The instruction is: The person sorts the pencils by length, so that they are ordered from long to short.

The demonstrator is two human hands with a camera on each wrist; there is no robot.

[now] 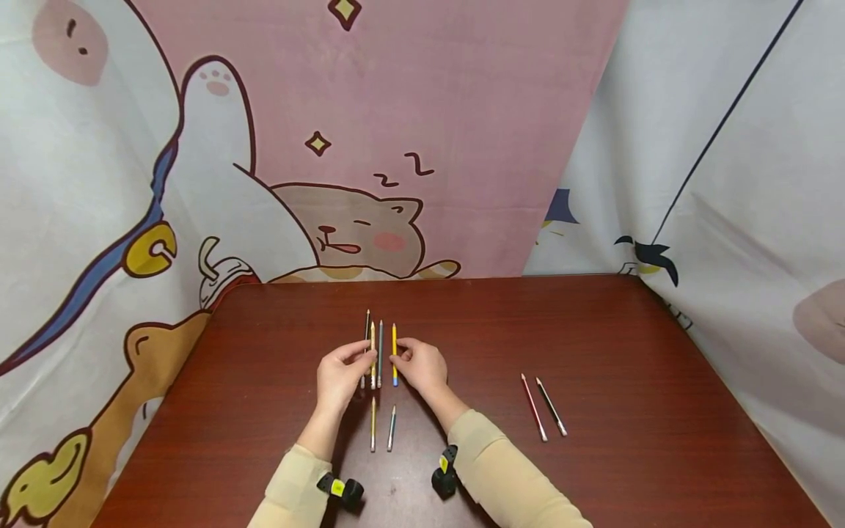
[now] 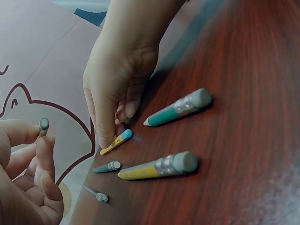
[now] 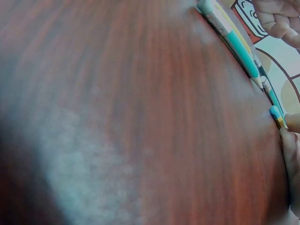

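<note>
Head view: evenly lit, moderately bright, mostly crisp.
Printed cloth [image 1: 462, 110]: soft, flat light, outlines clear.
Counter [image 1: 264, 425]: dull sheen near the bottom centre.
Sleeves [image 1: 511, 469]: soft shadows along their inner sides.
Left wrist view: dim, slightly hazy; nearest erasers [image 2: 186, 161] fairly clear, pale glare toward the lower right.
Right wrist view: counter blurred, whitish glare low on the left, left edge darkened, pencils [image 3: 240, 50] soft.

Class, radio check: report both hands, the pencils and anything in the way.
Left hand pinches pale pencil. Right hand pinches blue-ended yellow pencil. Long teal pencil lies between them, possibly in the way.
</note>
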